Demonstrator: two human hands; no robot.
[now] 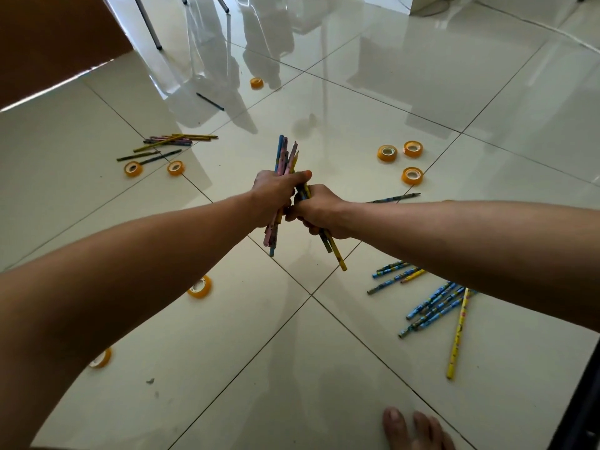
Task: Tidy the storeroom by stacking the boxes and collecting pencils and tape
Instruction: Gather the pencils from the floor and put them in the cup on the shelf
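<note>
Mid pencil-collecting, the left hand (276, 193) grips an upright bundle of pencils (285, 157) and the right hand (319, 212) clutches a few more beside it, so next they likely merge before reaching for the loose pencils (431, 303) on the floor (422, 92)

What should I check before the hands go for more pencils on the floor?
1. Left hand grips bundle of patterned pencils: ok.
2. Right hand grips its few pencils: ok.
3. Two lots merged into one hand: not ok.
4. A hand free to pick: not ok.
5. Blue and yellow pencils on white floor tiles unobstructed: ok.
6. Orange tape rolls collected: not ok.
</note>
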